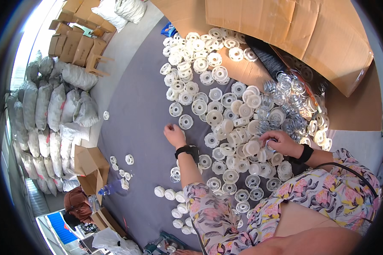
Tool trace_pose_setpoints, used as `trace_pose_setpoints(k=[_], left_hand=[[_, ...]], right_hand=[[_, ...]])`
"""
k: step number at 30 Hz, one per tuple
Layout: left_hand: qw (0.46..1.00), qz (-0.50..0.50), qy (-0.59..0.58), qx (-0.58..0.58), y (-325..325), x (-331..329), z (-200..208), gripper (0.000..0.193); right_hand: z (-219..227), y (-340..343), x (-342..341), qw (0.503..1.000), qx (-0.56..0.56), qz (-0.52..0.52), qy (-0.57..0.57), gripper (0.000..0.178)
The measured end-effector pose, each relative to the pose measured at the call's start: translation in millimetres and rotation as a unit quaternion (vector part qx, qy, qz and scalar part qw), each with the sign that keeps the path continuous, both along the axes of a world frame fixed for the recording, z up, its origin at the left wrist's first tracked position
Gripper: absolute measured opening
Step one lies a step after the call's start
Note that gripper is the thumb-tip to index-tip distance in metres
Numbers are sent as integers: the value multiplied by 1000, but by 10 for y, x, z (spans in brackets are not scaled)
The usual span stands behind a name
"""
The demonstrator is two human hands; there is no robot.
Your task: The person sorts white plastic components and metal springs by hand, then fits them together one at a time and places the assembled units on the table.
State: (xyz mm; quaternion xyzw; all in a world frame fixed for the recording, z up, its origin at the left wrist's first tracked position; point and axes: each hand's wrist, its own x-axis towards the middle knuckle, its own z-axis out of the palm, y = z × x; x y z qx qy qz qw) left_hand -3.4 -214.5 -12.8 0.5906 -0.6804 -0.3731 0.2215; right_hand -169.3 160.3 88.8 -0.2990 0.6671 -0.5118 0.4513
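My left hand (pixel 174 135) is over the grey cloth, left of the main pile, with its fingers curled together. Whatever it may hold is hidden. A loose white plastic ring-shaped part (pixel 185 121) lies just beyond its fingertips. My right hand (pixel 282 143) is at the right side of the heap, its fingers closed around a small round piece (pixel 270 144) partly covered by them. Right beside that hand are smooth pale discs (pixel 251 147) and a tangle of shiny metal coil springs (pixel 291 121). Black bands circle both wrists.
Large cardboard sheets (pixel 281 25) stand over the far right. White capped parts (pixel 170 194) sit in rows at the near left, beside a green tool (pixel 164 244) and another person's hand (pixel 186 252). Stacked sacks (pixel 55 106), an open carton (pixel 89 165) and a clear bottle (pixel 110 188) are leftward.
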Motion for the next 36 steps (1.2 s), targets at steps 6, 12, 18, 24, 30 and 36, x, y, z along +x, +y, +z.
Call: trace_pose_setpoints(k=[6, 12, 18, 24, 30, 36], left_hand=[[954, -223, -166, -113, -101, -56, -49, 58], [924, -264, -257, -102, 349, 137, 97, 58], [924, -286, -191, -167, 608, 97, 262, 46], [906, -393, -125, -91, 993, 171, 181, 54], [892, -352, -192, -210, 1333, 249, 218, 58], [955, -228, -107, -156, 1458, 186, 296, 59]], right_hand=[[23, -62, 87, 999, 18, 18, -38, 27], [-23, -8, 73, 1000, 4, 9, -15, 28], [-101, 61, 174, 999, -2, 19, -32, 28], [-28, 169, 204, 996, -27, 24, -81, 30], [-10, 256, 131, 998, 8, 11, -55, 28], [56, 257, 207, 998, -15, 50, 23, 26]])
